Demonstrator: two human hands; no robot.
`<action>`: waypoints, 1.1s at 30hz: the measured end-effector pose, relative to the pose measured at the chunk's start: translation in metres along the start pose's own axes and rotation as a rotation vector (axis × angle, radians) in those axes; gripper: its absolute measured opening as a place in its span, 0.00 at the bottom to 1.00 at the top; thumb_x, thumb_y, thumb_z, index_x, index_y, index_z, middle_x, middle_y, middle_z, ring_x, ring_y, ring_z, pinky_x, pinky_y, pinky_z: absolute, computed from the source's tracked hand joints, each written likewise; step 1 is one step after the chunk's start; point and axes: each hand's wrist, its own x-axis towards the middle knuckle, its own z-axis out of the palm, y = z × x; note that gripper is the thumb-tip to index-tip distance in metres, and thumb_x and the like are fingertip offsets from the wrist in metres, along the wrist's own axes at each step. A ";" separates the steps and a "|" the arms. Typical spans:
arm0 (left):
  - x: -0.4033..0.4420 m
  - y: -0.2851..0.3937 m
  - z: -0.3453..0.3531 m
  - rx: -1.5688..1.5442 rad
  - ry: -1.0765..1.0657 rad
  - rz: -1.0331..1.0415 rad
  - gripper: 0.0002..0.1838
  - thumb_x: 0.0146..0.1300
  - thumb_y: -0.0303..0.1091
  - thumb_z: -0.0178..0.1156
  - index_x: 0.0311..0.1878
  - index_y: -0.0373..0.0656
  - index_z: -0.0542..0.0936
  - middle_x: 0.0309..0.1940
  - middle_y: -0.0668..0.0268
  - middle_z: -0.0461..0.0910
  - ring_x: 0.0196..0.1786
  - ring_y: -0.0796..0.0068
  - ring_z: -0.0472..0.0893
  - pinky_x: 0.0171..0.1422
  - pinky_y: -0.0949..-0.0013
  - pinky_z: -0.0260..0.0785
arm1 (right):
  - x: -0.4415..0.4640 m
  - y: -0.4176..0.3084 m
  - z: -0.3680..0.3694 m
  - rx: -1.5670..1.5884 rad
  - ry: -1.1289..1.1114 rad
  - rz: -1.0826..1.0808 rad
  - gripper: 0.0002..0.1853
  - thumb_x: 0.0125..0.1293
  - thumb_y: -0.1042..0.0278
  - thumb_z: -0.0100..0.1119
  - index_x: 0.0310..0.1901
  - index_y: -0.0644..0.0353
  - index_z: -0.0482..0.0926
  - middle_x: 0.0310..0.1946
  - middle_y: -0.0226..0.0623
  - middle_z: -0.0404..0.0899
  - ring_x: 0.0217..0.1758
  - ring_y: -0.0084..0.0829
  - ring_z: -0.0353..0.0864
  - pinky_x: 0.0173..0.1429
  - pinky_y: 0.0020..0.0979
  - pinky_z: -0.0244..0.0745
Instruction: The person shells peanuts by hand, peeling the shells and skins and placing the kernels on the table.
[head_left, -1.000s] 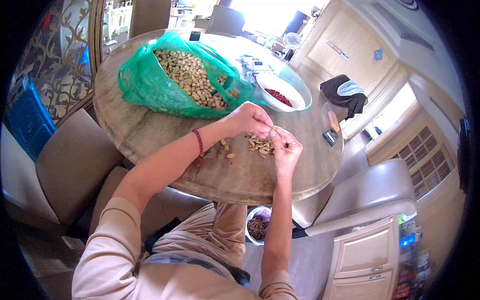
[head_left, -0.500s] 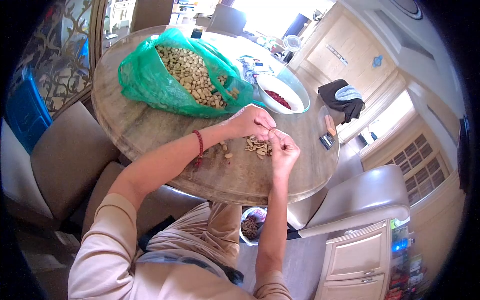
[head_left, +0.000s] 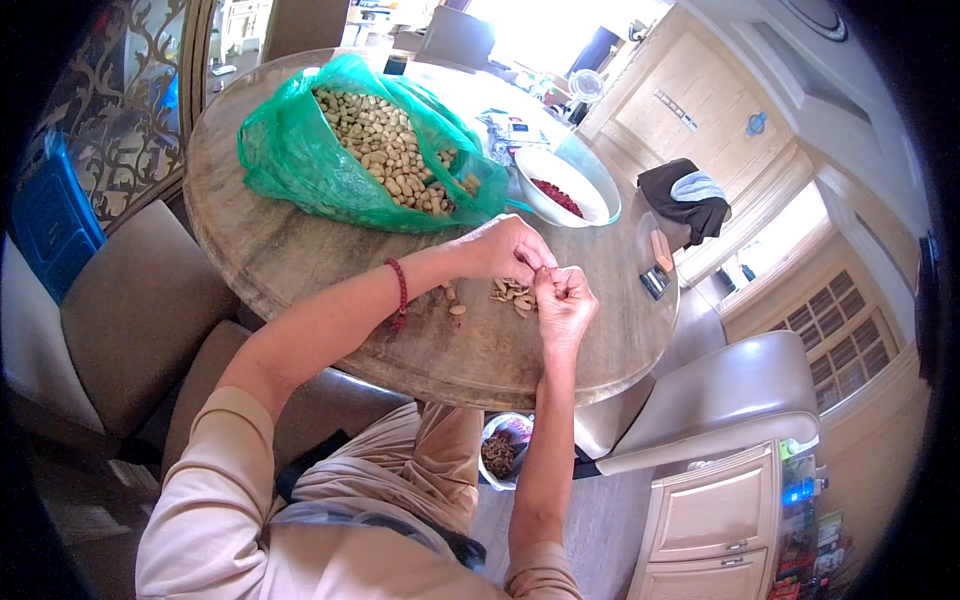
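Note:
My left hand (head_left: 505, 248) and my right hand (head_left: 565, 305) meet over the near part of the table, both closed in a pinch. Between their fingertips is a peanut, mostly hidden by the fingers. Under them lies a small pile of peanut shells (head_left: 515, 294). A few loose peanuts (head_left: 457, 310) rest to the left, near my left wrist. Beyond my left hand, an open green plastic bag (head_left: 285, 165) is full of unshelled peanuts (head_left: 375, 140). A white bowl (head_left: 590, 195) behind my hands holds dark red peanut kernels (head_left: 556, 197).
The round table (head_left: 300, 270) has a clear plastic package (head_left: 512, 133) behind the bowl and a small dark box (head_left: 655, 282) at its right edge. Below the table edge stands a bin (head_left: 497, 455) with shells. Chairs (head_left: 715, 400) surround the table.
My fingertips have turned and drawn closer around the peanut, which showed more clearly before. My right hand's fingers are curled in more. The bag and bowl stay where they were.

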 end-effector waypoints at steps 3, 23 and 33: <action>-0.001 0.004 -0.001 0.132 -0.037 -0.032 0.13 0.44 0.19 0.62 0.38 0.33 0.81 0.28 0.64 0.82 0.31 0.84 0.79 0.36 0.79 0.73 | -0.001 0.003 -0.001 0.026 0.004 -0.035 0.15 0.53 0.75 0.63 0.17 0.61 0.66 0.12 0.23 0.56 0.19 0.14 0.54 0.22 0.20 0.56; -0.002 0.003 0.000 0.321 0.181 0.049 0.06 0.44 0.25 0.65 0.29 0.37 0.80 0.25 0.68 0.81 0.27 0.84 0.77 0.33 0.78 0.69 | 0.000 -0.007 -0.007 0.082 -0.095 0.088 0.10 0.61 0.66 0.58 0.35 0.66 0.81 0.16 0.23 0.70 0.20 0.12 0.61 0.26 0.19 0.61; -0.003 0.003 0.002 0.580 0.169 0.131 0.06 0.41 0.24 0.65 0.26 0.38 0.80 0.21 0.63 0.79 0.23 0.79 0.77 0.28 0.75 0.68 | -0.001 -0.002 -0.005 0.105 -0.155 0.122 0.08 0.57 0.69 0.61 0.33 0.66 0.81 0.14 0.22 0.69 0.19 0.11 0.60 0.24 0.18 0.60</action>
